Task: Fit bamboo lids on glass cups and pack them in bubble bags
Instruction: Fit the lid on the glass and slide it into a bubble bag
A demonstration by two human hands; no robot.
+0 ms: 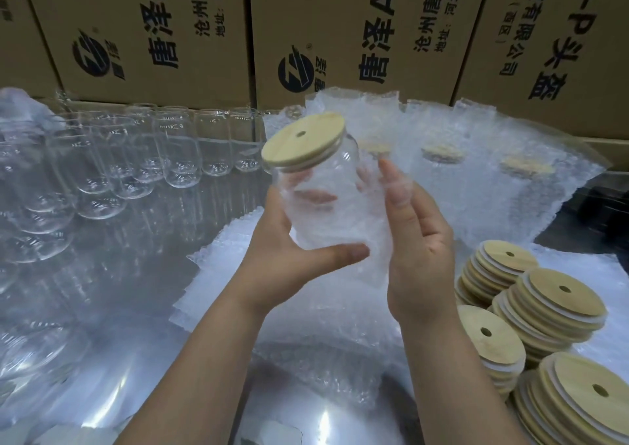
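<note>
Far left: rows of empty glass cups (pixel 102 172), upright and packed close, some under clear plastic film. Printed cardboard boxes (pixel 153 36) stand as a wall behind them and run the full width of the view.

Left of centre: flat bubble bags (pixel 218 260) lie fanned on a shiny table (pixel 323 420).

Centre: the left hand (pixel 289 250) grips a glass cup (pixel 323 189) held up above the table. Its thumb is curled across the lower front and its fingers wrap behind, showing through the glass. The cup tilts, top toward the upper left. A bamboo lid (pixel 304 141) with a small round hole sits on its mouth. A bubble bag (pixel 367 247) covers the cup's lower body and right side; the lid and upper part stand out of it.

Just right of the cup: the right hand (pixel 422 257), palm turned toward the cup, fingers nearly straight and laid along the bag's side with bubble film lapping over the fingertips — pressing flat, not curled round it.

Behind, right of centre: several bagged cups (pixel 442 155) stand in a row, pale lids showing dimly through the bubble film.

Lower right: loose bamboo lids in leaning stacks (pixel 544 308), each with a white ring and a hole, resting on more bubble wrap — well apart from the held cup.
</note>
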